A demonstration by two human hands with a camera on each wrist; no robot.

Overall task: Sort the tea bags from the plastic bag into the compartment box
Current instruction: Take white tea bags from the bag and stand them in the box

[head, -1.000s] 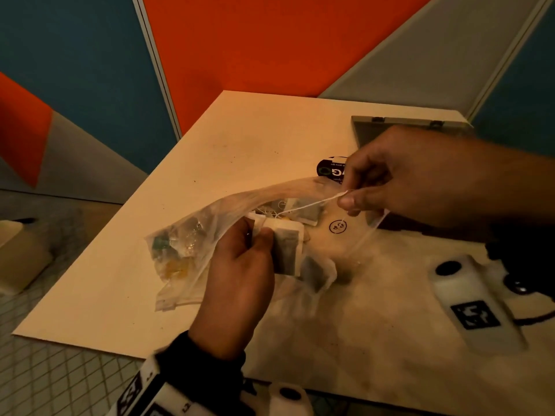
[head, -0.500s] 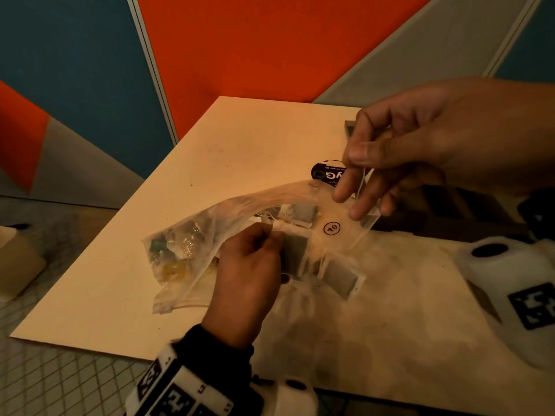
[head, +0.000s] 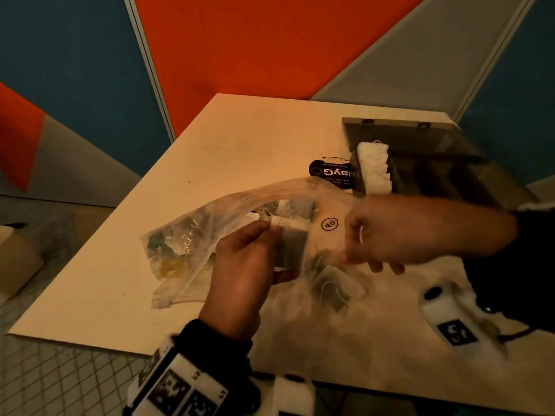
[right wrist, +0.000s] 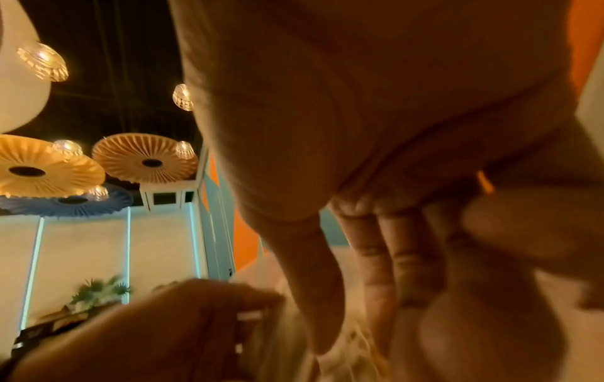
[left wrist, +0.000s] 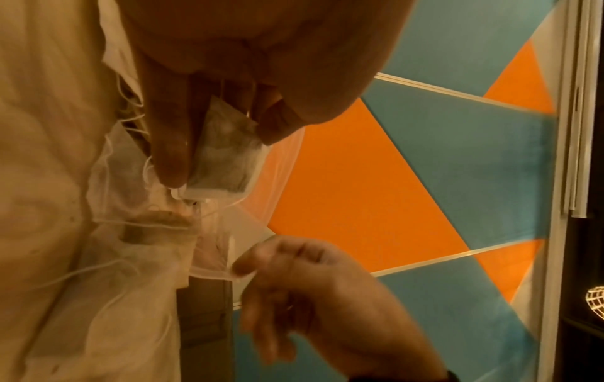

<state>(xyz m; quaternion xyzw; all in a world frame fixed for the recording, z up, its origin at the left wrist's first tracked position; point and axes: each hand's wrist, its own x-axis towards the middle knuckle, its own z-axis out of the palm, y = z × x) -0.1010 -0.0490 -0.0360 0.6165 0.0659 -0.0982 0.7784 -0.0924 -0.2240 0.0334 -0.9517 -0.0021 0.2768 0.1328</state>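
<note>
The tea bag [head: 292, 246] nearest to coming out is sitting at the mouth of the plastic bag [head: 210, 235], which is lying crumpled on the table [head: 240, 145] a little short of the compartment box [head: 426, 163]; a row of white tea bags [head: 374, 168] is already standing in the box's left compartment. White strings [left wrist: 130, 121] are looping around several loose bags at the opening, and that is where the risk is lying: if the strings are tangling, a pull on one bag is likely dragging its neighbours out with it, or tearing the thin paper and spilling leaf. The film is also slack and slippery, so a weak pinch could be letting the mouth fold shut over the bags. The left hand [head: 249, 265] is gripping that tea bag between thumb and curled fingers [left wrist: 170, 144], clearly in the left wrist view. The right hand [head: 390, 232] is pinching something thin and pale at the bag's mouth with thumb and forefinger, the other fingers hanging loosely; whether that is the film's edge or a paper tag is not clear.
</note>
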